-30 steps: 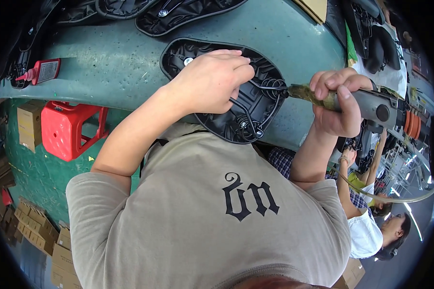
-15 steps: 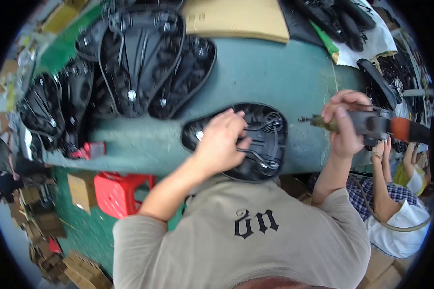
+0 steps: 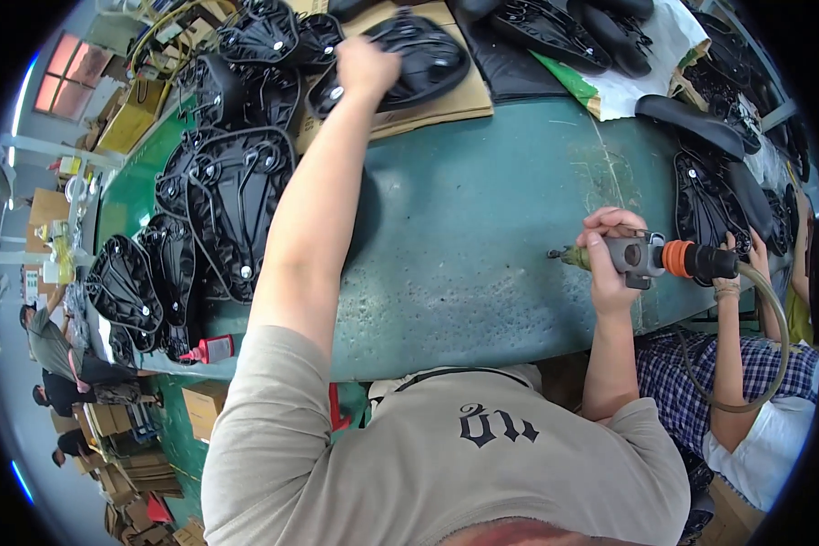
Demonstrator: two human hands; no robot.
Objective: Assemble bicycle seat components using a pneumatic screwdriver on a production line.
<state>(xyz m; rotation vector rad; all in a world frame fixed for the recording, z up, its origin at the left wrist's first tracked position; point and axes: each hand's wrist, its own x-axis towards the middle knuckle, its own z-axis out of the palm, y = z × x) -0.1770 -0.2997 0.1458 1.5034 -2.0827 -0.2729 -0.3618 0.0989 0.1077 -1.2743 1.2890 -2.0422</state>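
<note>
At the far side of the bench, my left hand (image 3: pixel 369 68) is on an upturned black bicycle saddle (image 3: pixel 432 62), fingers bent over it and partly hidden. This saddle is over a flat cardboard sheet (image 3: pixel 460 102). My right hand (image 3: pixel 614 246) grips an air screwdriver (image 3: pixel 635 258) above the bench, its bit pointing left. The tool has a grey body, an orange collar and a hose at its back end. Left of my left arm lies a heap of upturned saddles (image 3: pixel 246 196) with their metal rails showing.
The green bench (image 3: pixel 446 246) has a worn top. A red bottle (image 3: pixel 211 349) lies at its left front edge. More saddles (image 3: pixel 692 126) are at the right, near a co-worker's hands (image 3: pixel 742 264). The air hose (image 3: pixel 778 364) loops down at the right. Cardboard boxes (image 3: pixel 205 407) stand on the floor.
The saddle in front of me is gone from the near edge. My left hand has gone from there to a saddle at the far side. The screwdriver stays in my right hand.
</note>
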